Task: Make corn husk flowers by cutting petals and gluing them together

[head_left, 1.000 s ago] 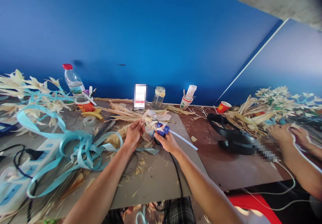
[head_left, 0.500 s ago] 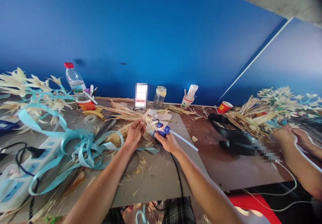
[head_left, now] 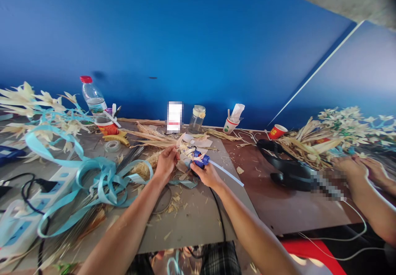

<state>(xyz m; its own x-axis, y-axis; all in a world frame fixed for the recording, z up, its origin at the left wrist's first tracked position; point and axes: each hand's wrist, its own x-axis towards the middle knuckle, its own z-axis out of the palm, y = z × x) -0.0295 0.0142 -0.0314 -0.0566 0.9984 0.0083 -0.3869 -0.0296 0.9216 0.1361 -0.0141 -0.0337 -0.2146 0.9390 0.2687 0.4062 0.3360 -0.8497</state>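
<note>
My right hand (head_left: 210, 176) is closed round a small blue glue gun (head_left: 205, 158) in the middle of the worktop. A white glue stick (head_left: 228, 172) juts from its rear, and a black cord (head_left: 219, 213) hangs from it. Close to its nozzle, my left hand (head_left: 165, 161) pinches with thumb and fingers; whatever is between the fingertips is too small to make out, though a pale husk strip (head_left: 180, 141) rises beside them. Dry husk scraps (head_left: 186, 148) surround the nozzle. A tan fibrous bundle (head_left: 148, 163) lies just left of my left hand.
Blue ribbon (head_left: 102, 180) coils over thin wires at left, near a power strip (head_left: 52, 200). Along the wall stand a bottle (head_left: 94, 97), a jar (head_left: 197, 120) and paper cups (head_left: 231, 124). Another person's hands (head_left: 355, 170) are at right, beyond a black object (head_left: 287, 170).
Both hands keep nearly the same pose, with the glue gun still in my right hand. The whole view has shifted very slightly. The other person's hands at right have moved a little.
</note>
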